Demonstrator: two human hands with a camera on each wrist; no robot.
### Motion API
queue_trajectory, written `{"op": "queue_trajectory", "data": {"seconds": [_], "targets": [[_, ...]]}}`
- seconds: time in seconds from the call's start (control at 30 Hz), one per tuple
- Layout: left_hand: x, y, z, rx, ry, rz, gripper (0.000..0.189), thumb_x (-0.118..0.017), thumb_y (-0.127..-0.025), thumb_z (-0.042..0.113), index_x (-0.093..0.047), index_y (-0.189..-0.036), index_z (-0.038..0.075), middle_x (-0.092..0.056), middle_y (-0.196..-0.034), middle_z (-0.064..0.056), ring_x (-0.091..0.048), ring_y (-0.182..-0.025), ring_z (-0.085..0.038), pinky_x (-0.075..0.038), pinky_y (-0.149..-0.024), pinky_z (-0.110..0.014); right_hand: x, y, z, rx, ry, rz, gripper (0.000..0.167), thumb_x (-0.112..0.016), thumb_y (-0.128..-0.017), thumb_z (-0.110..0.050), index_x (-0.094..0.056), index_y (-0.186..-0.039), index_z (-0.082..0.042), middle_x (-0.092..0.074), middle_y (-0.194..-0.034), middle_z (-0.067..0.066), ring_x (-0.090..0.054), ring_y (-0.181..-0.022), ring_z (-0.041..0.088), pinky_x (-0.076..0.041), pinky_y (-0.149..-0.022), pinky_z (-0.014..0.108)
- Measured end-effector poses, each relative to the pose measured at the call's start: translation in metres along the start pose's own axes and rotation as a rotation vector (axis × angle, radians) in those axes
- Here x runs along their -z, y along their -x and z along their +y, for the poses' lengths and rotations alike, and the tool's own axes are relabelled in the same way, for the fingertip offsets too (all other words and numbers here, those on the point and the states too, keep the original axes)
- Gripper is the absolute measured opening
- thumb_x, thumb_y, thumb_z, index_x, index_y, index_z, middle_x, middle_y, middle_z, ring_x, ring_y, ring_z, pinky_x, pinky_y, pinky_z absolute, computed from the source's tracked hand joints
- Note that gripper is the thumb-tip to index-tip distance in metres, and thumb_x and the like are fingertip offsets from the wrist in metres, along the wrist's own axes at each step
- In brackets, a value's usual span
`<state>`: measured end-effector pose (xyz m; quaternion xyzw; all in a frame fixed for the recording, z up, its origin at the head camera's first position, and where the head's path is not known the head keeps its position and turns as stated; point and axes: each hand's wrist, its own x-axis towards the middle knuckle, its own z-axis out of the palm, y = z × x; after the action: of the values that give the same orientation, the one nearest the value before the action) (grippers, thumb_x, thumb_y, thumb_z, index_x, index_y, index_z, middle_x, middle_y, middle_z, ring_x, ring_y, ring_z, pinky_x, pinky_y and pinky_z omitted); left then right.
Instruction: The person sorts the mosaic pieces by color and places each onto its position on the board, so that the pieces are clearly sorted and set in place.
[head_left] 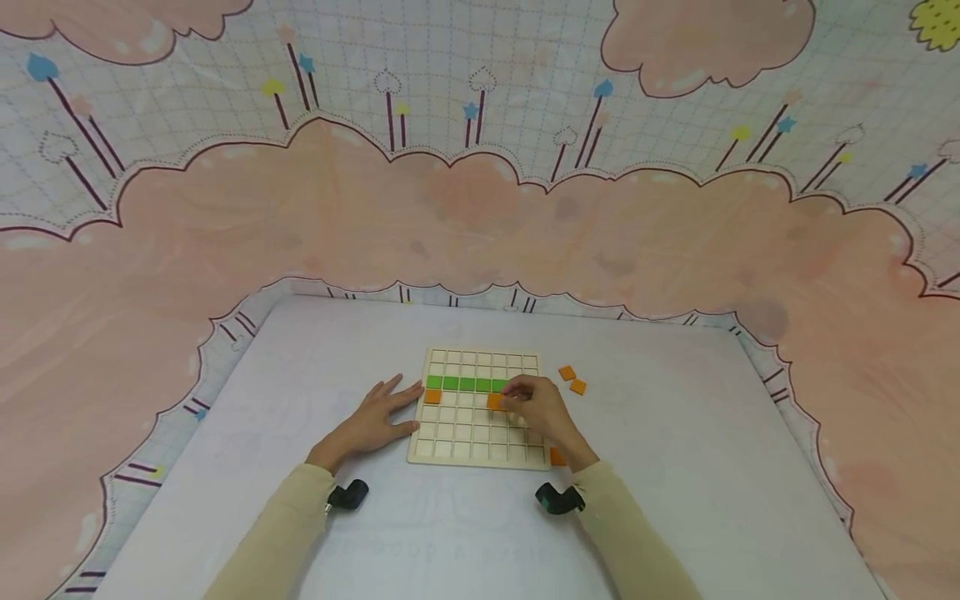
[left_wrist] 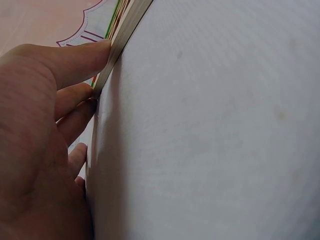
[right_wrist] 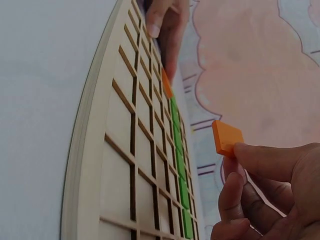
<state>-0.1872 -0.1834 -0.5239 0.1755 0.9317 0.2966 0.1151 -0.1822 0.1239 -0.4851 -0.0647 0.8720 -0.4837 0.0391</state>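
Observation:
A wooden grid board lies flat on the white table. One row of its cells holds several green square tiles, and an orange tile sits in the row nearer me at the left edge. My left hand rests beside the board with fingers spread, its thumb and fingertips against the left edge. My right hand is over the board's right part. Between thumb and finger it pinches an orange square tile, held above the board's surface.
Two loose orange tiles lie to the right of the board's far corner. Another orange tile is by its near right corner, partly hidden by the right wrist. A patterned pink and white cloth hangs behind the table.

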Motion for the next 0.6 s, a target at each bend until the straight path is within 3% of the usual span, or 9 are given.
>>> {"op": "queue_trajectory", "data": {"seconds": [0.6], "targets": [[0.0,0.0,0.0,-0.003,0.0,-0.003,0.067,-0.066,-0.093,0.037,-0.039,-0.151,0.018,-0.033,-0.16,-0.005,-0.008,-0.152,-0.043,-0.007,-0.12,-0.068,-0.037,-0.017,-0.018,-0.03,-0.054,-0.014,0.009,-0.075,-0.087,-0.011,-0.073,-0.094,-0.008,-0.073,-0.091,0.007,-0.064,-0.076,0.012,-0.055,-0.071,0.025]]}}
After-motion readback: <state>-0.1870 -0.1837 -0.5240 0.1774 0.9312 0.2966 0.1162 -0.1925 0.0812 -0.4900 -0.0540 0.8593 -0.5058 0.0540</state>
